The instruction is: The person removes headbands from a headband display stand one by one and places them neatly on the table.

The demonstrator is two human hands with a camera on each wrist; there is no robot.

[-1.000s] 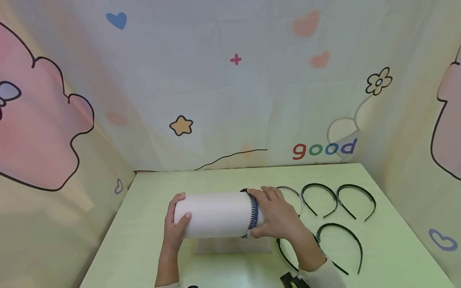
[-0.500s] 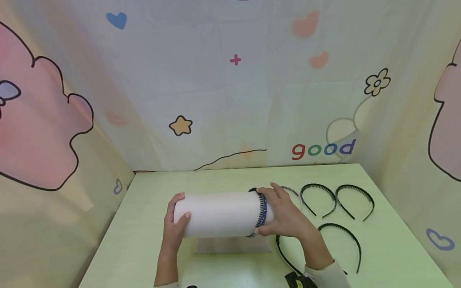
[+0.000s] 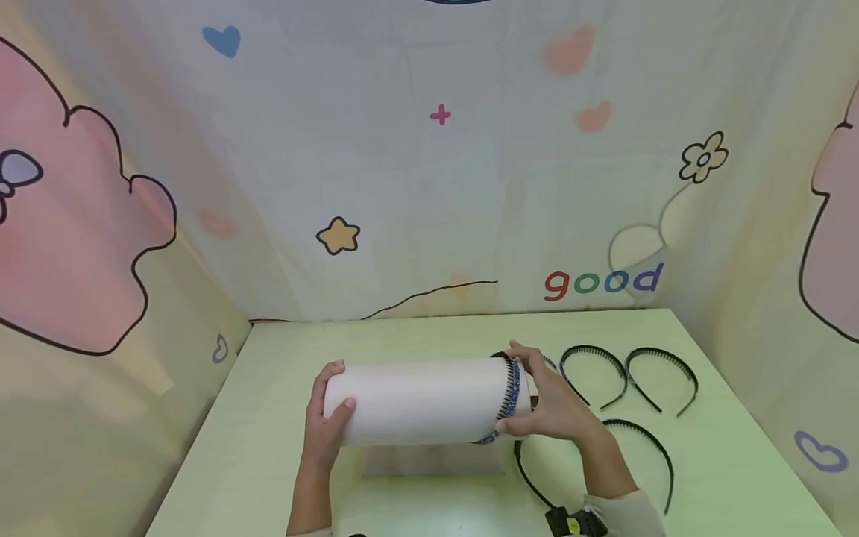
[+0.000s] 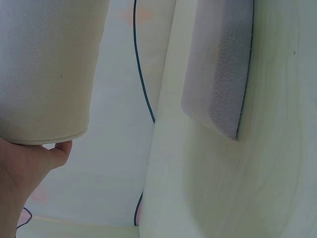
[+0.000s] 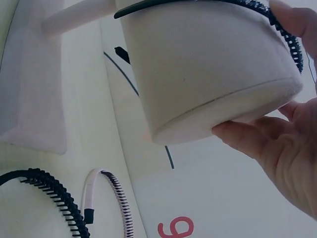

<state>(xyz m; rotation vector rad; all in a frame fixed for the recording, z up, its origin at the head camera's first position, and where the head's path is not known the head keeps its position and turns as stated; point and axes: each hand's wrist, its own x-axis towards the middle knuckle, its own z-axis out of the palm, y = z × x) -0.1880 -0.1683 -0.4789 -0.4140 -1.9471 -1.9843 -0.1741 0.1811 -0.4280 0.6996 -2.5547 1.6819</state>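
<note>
A pale padded roll (image 3: 423,403) lies level across the middle of the head view, on a post (image 5: 81,16) above a plush base (image 3: 432,460). My left hand (image 3: 325,418) grips its left end, thumb in front. Around the roll near its right end sits a black toothed headband (image 3: 512,388) with blue glitter. My right hand (image 3: 557,410) holds that headband, thumb on its lower front and a finger at the top. In the right wrist view, other fingertips (image 5: 230,133) touch the roll's end face. The headband's back is hidden.
Several headbands lie on the table to the right, among them black toothed ones (image 3: 593,348) (image 3: 664,353) and a pale one (image 5: 89,191). A patterned cloth backdrop (image 3: 403,149) rises behind the table (image 3: 268,418).
My right hand has moved to the right, and the blue glitter headband has slid along the roll toward its right end. My left hand and the roll have stayed in place.
</note>
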